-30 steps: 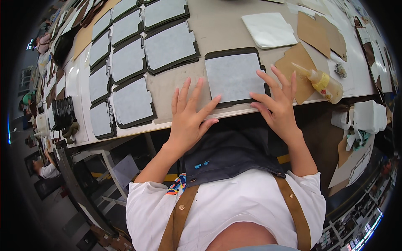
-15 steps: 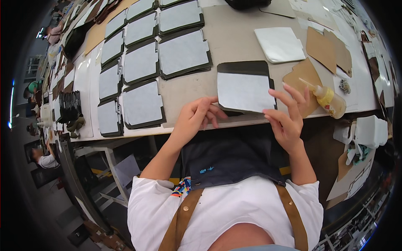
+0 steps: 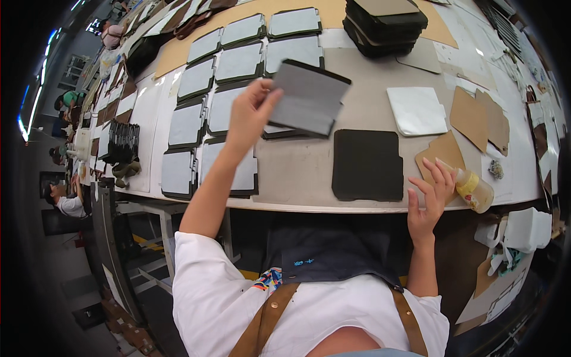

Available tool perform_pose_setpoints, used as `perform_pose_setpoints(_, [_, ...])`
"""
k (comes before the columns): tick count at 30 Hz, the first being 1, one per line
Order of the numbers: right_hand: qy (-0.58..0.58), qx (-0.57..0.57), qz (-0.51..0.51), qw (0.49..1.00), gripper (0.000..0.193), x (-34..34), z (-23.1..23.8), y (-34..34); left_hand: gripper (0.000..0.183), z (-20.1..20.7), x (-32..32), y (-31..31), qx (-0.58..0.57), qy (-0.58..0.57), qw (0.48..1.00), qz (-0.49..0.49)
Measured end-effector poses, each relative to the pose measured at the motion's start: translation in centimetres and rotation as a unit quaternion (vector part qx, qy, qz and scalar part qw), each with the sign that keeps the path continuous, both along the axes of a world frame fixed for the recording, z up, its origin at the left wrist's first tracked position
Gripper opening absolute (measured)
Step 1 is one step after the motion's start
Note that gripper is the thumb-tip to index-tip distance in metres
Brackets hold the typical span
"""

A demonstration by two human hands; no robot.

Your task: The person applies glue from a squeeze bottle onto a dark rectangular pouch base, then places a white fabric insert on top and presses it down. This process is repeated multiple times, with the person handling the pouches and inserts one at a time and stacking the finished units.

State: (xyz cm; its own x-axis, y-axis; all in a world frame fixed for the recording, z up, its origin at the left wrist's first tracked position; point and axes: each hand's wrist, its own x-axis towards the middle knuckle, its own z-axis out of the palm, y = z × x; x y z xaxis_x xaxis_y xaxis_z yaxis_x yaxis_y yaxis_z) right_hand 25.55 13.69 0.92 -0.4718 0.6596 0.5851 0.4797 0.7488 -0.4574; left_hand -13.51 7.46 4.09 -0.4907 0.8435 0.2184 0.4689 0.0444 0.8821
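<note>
My left hand (image 3: pixel 251 112) pinches the edge of a black panel with a white sheet on its face (image 3: pixel 312 98). That panel is tilted and held above the rows of white-faced black panels (image 3: pixel 239 62), partly hiding one of them. In front of me a bare black panel (image 3: pixel 367 165) lies flat near the table's front edge. To its right my right hand (image 3: pixel 431 193) is open with its fingers apart, holding nothing. Close by its fingertips, a squeeze bottle with a yellow label (image 3: pixel 474 191) lies tilted by a brown card (image 3: pixel 441 156).
A tall stack of black panels (image 3: pixel 383 27) stands at the back. A pile of white sheets (image 3: pixel 417 111) and more brown cards (image 3: pixel 479 119) lie to the right. A bundle of dark pieces (image 3: pixel 122 143) sits at the left. Below the table's right side hangs a white container (image 3: pixel 528 231).
My left hand has lifted the white-faced panel and carried it left and away from me. A bare black panel now shows in front of me. My right hand has let go of the panel's edge.
</note>
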Motion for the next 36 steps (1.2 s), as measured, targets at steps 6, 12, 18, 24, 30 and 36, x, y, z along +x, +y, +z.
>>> perform_pose_setpoints(6, [0.000, 0.030, -0.040, 0.999, 0.015, -1.1, -0.9, 0.4, 0.035, -1.8, -17.9, 5.1, 0.100, -0.121, 0.980, 0.124])
perform_pose_setpoints(12, [-0.031, 0.043, -0.078, 0.996, 0.011, -0.9, -1.7, 0.1, 0.034, -3.5, -25.4, 10.5, 0.118, -0.176, 0.963, 0.165])
perform_pose_setpoints(18, [-0.057, 0.035, -0.097, 0.993, 0.010, -0.9, -1.6, 0.0, 0.041, -6.5, -31.4, 14.6, 0.060, -0.100, 0.969, 0.219])
perform_pose_setpoints(24, [-0.055, 0.037, -0.107, 0.992, 0.009, -1.0, -1.6, -0.1, 0.044, -7.6, -30.8, 14.0, -0.015, 0.370, 0.836, 0.406])
perform_pose_setpoints(30, [-0.017, 0.053, -0.095, 0.994, 0.012, -0.2, -1.3, -0.1, 0.018, -2.7, -22.0, 10.0, -0.031, 0.356, 0.924, 0.132])
perform_pose_setpoints(36, [-0.007, 0.133, -0.320, 0.938, 0.029, 6.6, 1.1, 2.2, 0.010, 3.7, -4.0, 0.9, -0.055, 0.370, 0.925, -0.067])
